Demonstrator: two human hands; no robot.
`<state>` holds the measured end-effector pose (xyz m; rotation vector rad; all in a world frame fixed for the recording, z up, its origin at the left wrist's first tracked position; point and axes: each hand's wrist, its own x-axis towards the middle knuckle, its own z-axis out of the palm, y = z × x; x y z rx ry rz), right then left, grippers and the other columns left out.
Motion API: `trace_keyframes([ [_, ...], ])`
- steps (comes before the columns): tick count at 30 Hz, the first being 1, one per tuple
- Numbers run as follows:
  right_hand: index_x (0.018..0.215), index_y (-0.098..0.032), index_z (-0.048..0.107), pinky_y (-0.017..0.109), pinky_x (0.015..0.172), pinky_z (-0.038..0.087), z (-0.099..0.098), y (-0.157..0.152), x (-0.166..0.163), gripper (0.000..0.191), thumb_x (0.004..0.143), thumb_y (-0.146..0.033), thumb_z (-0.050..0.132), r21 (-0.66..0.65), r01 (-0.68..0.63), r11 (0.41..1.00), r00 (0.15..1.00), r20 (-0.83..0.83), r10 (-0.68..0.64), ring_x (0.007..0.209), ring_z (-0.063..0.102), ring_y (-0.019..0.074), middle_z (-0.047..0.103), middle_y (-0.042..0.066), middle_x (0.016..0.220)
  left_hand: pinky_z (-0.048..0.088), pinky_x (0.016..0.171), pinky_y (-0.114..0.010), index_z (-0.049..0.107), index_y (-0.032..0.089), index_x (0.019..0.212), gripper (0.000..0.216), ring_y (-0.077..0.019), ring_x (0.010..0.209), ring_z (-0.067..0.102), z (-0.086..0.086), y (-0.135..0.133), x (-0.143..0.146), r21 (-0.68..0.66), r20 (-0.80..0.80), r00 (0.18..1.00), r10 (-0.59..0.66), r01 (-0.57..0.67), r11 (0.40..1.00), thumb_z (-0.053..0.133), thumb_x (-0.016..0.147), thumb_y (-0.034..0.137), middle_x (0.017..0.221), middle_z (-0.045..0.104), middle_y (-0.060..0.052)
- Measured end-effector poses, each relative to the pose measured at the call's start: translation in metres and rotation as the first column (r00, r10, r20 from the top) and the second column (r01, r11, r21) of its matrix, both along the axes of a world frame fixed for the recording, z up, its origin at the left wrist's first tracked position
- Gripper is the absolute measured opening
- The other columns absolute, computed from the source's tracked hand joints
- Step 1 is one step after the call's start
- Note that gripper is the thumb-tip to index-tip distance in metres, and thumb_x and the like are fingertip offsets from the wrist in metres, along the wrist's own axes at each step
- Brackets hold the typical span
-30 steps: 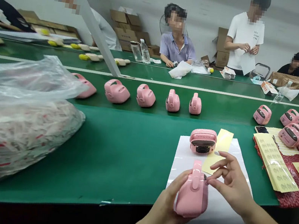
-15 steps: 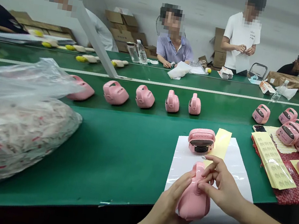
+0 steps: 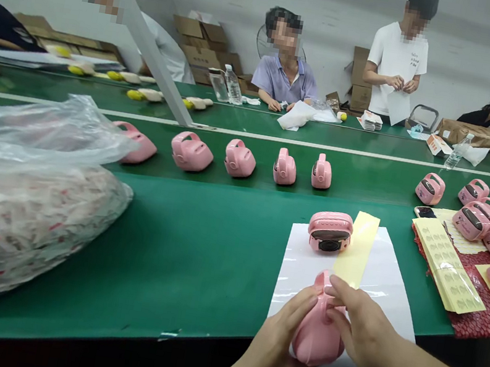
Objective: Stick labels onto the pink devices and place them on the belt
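My left hand [image 3: 283,334] is closed around the left side of a pink portable speaker [image 3: 317,340], which I hold tilted over the front edge of the table. My right hand [image 3: 359,328] lies against the speaker's other side, with its fingers at the base of the carrying handle and the thumb on the shell. What is under those fingertips is hidden. Just beyond stands a second pink speaker [image 3: 330,230] with a dark front, on a white sheet [image 3: 293,273]. A yellow sticker strip [image 3: 359,246] lies beside it on the same sheet.
A big clear plastic bag [image 3: 32,217] of small packets fills the left. Several pink speakers [image 3: 191,152] stand in a row along the green belt. Yellow label sheets [image 3: 447,264] lie on red bubble wrap [image 3: 485,318] at right, near more speakers. Across the table, people sit and stand.
My right hand has come down closer onto the speaker's side. A small pale piece near its index fingertip no longer shows. At far right, another person's hand has appeared by a speaker.
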<state>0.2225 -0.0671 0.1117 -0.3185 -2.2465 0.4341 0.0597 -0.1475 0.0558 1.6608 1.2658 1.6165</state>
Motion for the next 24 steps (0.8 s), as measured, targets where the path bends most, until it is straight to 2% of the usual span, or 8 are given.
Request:
trace_keyframes([
  [5,0.143,-0.007,0.002,0.033,0.068,0.054,0.004,-0.004,0.006,0.066,0.087,-0.002,0.034,0.332,-0.005,0.943,0.998,0.066,-0.018,0.092,0.064,0.0237,0.063,0.020,0.109,0.047,0.089,-0.044,0.048,0.031,0.126,0.083,-0.0336,0.112,0.053,0.004,-0.001,0.000,0.080,-0.190,0.982,0.019,-0.004,0.997,0.078,0.051,0.011,0.127,0.054,-0.010],
  [9,0.143,-0.006,0.004,0.037,0.078,0.053,0.000,-0.003,0.011,0.066,0.085,-0.002,0.033,0.330,-0.026,0.944,0.995,0.103,-0.008,0.113,0.053,0.0281,0.054,0.025,0.123,0.049,0.088,-0.038,0.030,0.032,0.136,0.083,-0.0288,0.118,0.049,0.011,-0.002,0.000,0.162,-0.498,0.864,0.076,0.006,0.987,0.070,0.066,0.017,0.135,0.042,-0.013],
  [12,0.144,-0.015,0.005,0.040,0.087,0.050,-0.010,0.007,0.012,0.064,0.086,-0.005,0.032,0.146,0.011,0.989,0.998,0.061,-0.020,0.120,0.048,0.0247,0.049,0.020,0.129,0.050,0.086,-0.034,0.027,0.030,0.137,0.078,-0.0273,0.116,0.050,0.012,-0.002,-0.001,0.183,-0.566,0.818,0.100,0.006,0.983,0.067,0.071,0.022,0.133,0.039,-0.015],
  [15,0.141,-0.022,0.014,0.042,0.095,0.045,-0.022,0.025,0.009,0.060,0.088,-0.010,0.037,-0.190,0.045,0.981,0.997,0.076,-0.031,0.124,0.043,0.0225,0.046,0.015,0.134,0.051,0.084,-0.033,0.027,0.031,0.136,0.075,-0.0275,0.116,0.050,0.007,-0.002,0.000,0.189,-0.547,0.831,0.104,0.002,0.982,0.067,0.072,0.028,0.132,0.038,-0.014],
  [17,0.138,-0.022,0.020,0.044,0.095,0.043,-0.029,0.037,0.004,0.055,0.088,-0.015,0.040,-0.447,0.004,0.894,0.989,0.132,0.062,0.122,0.046,0.0229,0.047,0.014,0.132,0.052,0.083,-0.034,0.028,0.032,0.135,0.080,-0.0288,0.115,0.050,0.003,-0.003,0.002,0.194,-0.505,0.857,0.100,0.000,0.981,0.071,0.068,0.032,0.131,0.038,-0.014],
  [19,0.136,-0.020,0.024,0.041,0.087,0.047,-0.037,0.046,-0.003,0.052,0.087,-0.017,0.041,-0.654,-0.048,0.755,0.968,0.154,0.195,0.105,0.058,0.0210,0.059,0.013,0.117,0.051,0.085,-0.038,0.029,0.032,0.134,0.088,-0.0311,0.115,0.049,0.002,-0.006,0.005,0.158,-0.467,0.881,0.076,-0.002,0.987,0.077,0.060,0.031,0.129,0.040,-0.014],
  [21,0.134,-0.019,0.028,0.035,0.076,0.049,-0.042,0.052,-0.008,0.051,0.085,-0.015,0.042,-0.757,-0.057,0.651,0.955,0.148,0.256,0.081,0.062,0.0165,0.066,0.006,0.094,0.048,0.089,-0.043,0.030,0.031,0.133,0.094,-0.0337,0.116,0.047,0.005,-0.008,0.008,0.091,-0.426,0.904,0.044,-0.006,0.996,0.080,0.054,0.028,0.126,0.041,-0.014],
  [24,0.133,-0.020,0.031,0.030,0.070,0.046,-0.045,0.053,-0.013,0.052,0.082,-0.016,0.044,-0.795,-0.030,0.605,0.971,0.121,0.207,0.067,0.057,0.0132,0.063,-0.002,0.074,0.045,0.093,-0.048,0.035,0.034,0.129,0.089,-0.0352,0.117,0.046,0.011,-0.008,0.014,0.024,-0.337,0.937,0.087,-0.084,0.996,0.079,0.053,0.031,0.125,0.044,-0.012],
])
